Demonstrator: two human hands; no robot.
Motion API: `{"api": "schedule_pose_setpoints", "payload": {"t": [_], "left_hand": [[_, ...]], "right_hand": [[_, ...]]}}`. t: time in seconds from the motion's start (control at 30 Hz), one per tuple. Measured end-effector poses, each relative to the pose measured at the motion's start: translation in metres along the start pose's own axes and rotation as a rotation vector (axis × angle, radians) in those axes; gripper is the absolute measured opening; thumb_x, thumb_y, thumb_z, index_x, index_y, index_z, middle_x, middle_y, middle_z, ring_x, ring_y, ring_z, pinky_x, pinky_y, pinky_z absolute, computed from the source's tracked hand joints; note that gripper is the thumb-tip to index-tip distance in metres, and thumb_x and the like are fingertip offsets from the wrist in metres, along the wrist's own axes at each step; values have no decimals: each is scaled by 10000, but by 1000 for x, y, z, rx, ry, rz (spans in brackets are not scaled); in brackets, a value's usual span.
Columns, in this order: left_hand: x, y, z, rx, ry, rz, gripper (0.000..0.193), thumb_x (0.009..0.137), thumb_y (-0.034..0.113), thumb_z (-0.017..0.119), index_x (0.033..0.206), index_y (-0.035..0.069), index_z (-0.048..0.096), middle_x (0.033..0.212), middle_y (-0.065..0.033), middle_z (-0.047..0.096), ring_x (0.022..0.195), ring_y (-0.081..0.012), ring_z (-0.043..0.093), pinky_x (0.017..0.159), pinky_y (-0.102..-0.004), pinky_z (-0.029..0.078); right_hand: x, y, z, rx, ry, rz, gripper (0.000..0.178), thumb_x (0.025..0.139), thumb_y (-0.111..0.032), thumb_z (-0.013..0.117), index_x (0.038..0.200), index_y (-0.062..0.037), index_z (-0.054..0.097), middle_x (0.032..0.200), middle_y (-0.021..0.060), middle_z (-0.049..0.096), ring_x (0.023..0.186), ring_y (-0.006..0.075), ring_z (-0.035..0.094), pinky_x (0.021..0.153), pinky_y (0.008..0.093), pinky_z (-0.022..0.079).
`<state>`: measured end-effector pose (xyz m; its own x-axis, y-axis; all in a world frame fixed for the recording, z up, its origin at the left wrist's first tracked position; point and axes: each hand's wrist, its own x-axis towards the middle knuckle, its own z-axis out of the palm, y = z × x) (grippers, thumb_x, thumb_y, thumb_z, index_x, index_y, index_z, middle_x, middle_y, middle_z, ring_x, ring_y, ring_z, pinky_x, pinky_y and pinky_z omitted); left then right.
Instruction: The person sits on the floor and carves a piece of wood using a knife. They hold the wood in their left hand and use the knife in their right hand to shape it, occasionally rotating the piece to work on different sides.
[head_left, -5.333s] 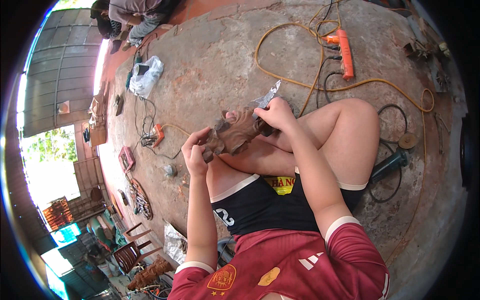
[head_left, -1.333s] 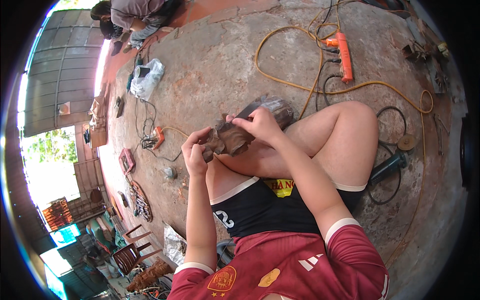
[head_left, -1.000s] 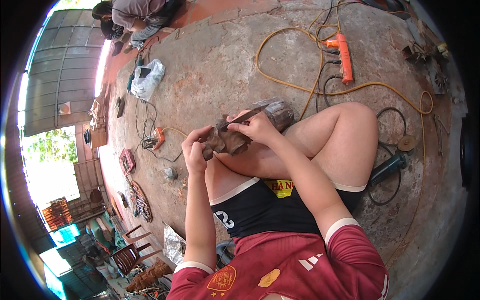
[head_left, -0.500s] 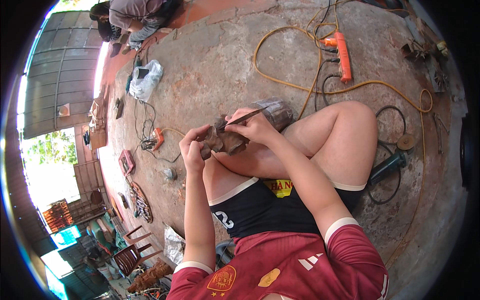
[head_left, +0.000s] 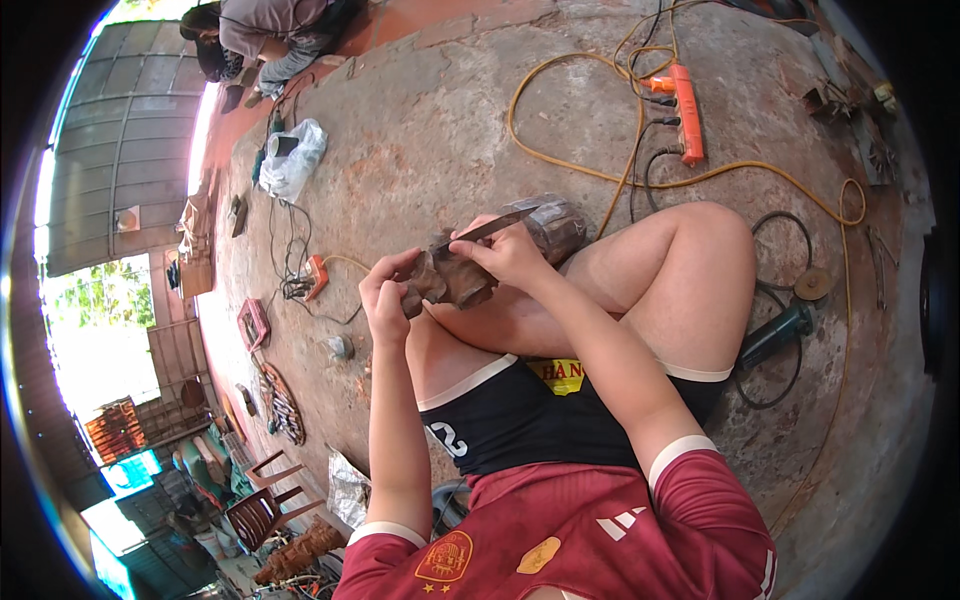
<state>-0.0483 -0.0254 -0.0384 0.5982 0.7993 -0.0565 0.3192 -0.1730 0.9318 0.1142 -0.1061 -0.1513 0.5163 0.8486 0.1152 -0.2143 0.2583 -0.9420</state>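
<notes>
Brown carved piece [head_left: 464, 284], lobed and uneven, extends from the left fingers [head_left: 396, 265] clasping its end. Right fingers [head_left: 476, 253] over it pinch a dark strip [head_left: 506, 221].

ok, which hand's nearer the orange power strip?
Right. In the picture, the right hand is below and left of the power strip, holding a dark flat tool; the left hand is farther left and lower, on the brown carved piece.
</notes>
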Motion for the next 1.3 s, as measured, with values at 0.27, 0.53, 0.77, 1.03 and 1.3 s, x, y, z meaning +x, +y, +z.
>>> {"api": "schedule_pose_setpoints", "payload": {"t": [0.27, 0.53, 0.77, 1.03, 1.3], "left_hand": [[-2, -2, -2, -4, 12, -7, 533, 667, 85, 408, 1094, -129, 644, 1016, -177, 680, 985, -239, 641, 935, -328, 480], [-1, -4, -2, -20, 12, -7, 527, 666, 83, 413, 1090, -128, 646, 1012, -172, 680, 972, -233, 639, 931, -325, 480], [-3, -4, -2, -17, 19, -5, 533, 667, 86, 409, 1094, -124, 648, 999, -168, 680, 966, -228, 637, 928, -315, 477], [-4, -10, -6, -29, 25, 1, 539, 662, 96, 414, 1094, -121, 654, 1012, -166, 683, 966, -224, 633, 917, -317, 475], [0, -8, -6, -26, 24, -26, 538, 662, 90, 414, 1094, -125, 652, 1014, -168, 683, 982, -230, 632, 926, -321, 472]], "right_hand": [[1, -2, -7, 1, -61, 76, 216, 805, -201, 793, 837, -5, 707, 671, 68, 660, 578, 130, 567, 560, 290, 450], [2, 6, -7, 35, 78, -7, 177, 793, -163, 797, 840, -16, 710, 712, 63, 668, 633, 133, 591, 581, 299, 454], [3, 12, -13, 58, -108, 95, 172, 804, -156, 783, 857, -8, 714, 761, 66, 699, 687, 134, 638, 618, 295, 485], [1, 10, -12, 76, -119, 95, 204, 826, -205, 761, 861, -10, 717, 740, 81, 710, 657, 141, 637, 621, 306, 485], [5, 7, -18, -83, -29, 25, 173, 800, -174, 784, 835, -22, 709, 749, 52, 682, 668, 107, 580, 610, 283, 461]]}}
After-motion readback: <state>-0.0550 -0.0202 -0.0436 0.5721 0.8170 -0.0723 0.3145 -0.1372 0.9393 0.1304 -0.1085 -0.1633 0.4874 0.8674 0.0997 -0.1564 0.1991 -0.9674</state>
